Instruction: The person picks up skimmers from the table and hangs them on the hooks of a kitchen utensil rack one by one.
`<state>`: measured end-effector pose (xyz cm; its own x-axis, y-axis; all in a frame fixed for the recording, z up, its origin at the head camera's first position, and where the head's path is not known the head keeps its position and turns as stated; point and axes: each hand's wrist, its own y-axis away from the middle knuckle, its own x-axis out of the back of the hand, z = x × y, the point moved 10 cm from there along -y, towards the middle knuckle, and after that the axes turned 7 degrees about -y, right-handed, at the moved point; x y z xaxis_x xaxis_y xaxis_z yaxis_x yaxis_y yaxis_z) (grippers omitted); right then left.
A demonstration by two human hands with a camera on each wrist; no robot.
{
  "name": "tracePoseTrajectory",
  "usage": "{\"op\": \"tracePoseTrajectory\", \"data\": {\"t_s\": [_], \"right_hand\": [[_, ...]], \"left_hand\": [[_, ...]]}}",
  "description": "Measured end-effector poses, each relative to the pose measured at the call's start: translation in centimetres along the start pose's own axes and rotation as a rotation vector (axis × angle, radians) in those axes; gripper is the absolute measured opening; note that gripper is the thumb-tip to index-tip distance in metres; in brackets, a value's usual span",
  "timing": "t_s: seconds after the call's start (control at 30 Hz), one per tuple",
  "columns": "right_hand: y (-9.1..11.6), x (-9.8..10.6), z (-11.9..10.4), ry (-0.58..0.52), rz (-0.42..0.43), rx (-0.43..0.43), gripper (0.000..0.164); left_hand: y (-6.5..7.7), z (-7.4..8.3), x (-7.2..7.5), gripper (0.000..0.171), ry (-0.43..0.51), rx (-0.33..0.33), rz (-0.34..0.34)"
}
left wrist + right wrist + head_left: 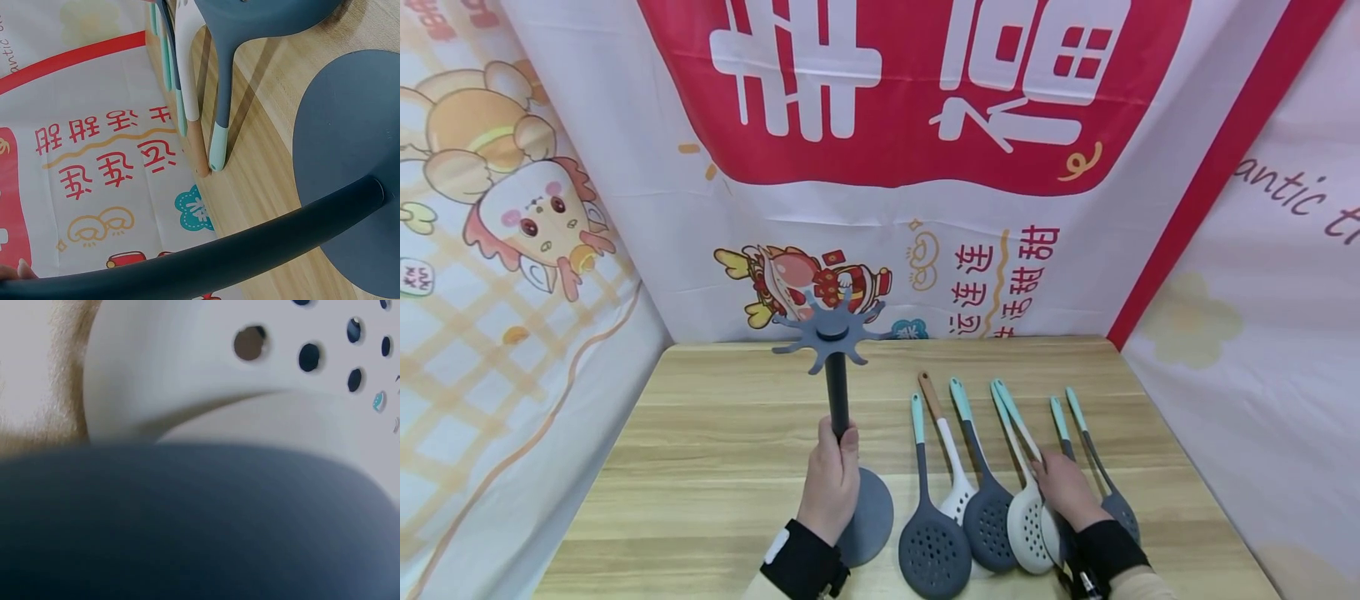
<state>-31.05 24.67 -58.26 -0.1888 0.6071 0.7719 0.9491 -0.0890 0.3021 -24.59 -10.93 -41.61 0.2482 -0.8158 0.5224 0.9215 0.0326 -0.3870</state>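
My left hand (831, 483) grips the black post of a utensil stand (837, 392). Its top is a ring of dark hooks, and its round dark base (350, 125) rests on the table. To the right, my right hand (1067, 487) holds the handle of a cream utensil (1019, 415) with a turquoise end; its head is mostly hidden. Left of that hand lies a cream skimmer (1028, 533) with round holes. A dark surface blurs the lower half of the right wrist view, below the cream skimmer (206, 350).
On the wooden table (700, 467) lie more utensils: a dark skimmer (934, 550), a white one with a brown handle (927, 392), another dark skimmer (988, 521), and dark utensils at the far right (1122, 512). Printed cloth (887, 208) hangs behind and at both sides.
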Motion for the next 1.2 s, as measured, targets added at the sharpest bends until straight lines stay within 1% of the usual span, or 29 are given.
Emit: {"op": "tracePoseTrajectory", "data": {"t_s": [0.2, 0.47, 0.73, 0.8, 1.03, 1.2], "right_hand": [[0.3, 0.2, -0.1, -0.023, -0.014, -0.023, 0.029], [0.8, 1.1, -0.9, -0.042, 0.006, -0.018, 0.031], [1.4, 1.5, -1.3, -0.086, 0.026, -0.018, 0.033], [1.5, 1.6, -1.5, -0.086, 0.025, -0.019, 0.035], [1.6, 2.4, -2.3, -0.061, 0.047, 0.025, 0.038], [1.9, 2.6, -2.6, -0.084, 0.043, 0.021, 0.043]], "left_hand": [[-0.1, 0.0, -0.1, 0.011, 0.004, -0.009, -0.006], [0.0, -0.3, -0.2, 0.013, 0.007, 0.019, 0.0], [0.0, -0.1, -0.2, 0.012, 0.005, -0.015, 0.009], [0.0, -0.1, -0.1, 0.012, 0.01, -0.02, 0.011], [0.1, 0.1, 0.0, 0.011, -0.003, -0.049, 0.036], [0.1, 0.1, 0.0, 0.011, 0.002, -0.051, 0.035]]}}
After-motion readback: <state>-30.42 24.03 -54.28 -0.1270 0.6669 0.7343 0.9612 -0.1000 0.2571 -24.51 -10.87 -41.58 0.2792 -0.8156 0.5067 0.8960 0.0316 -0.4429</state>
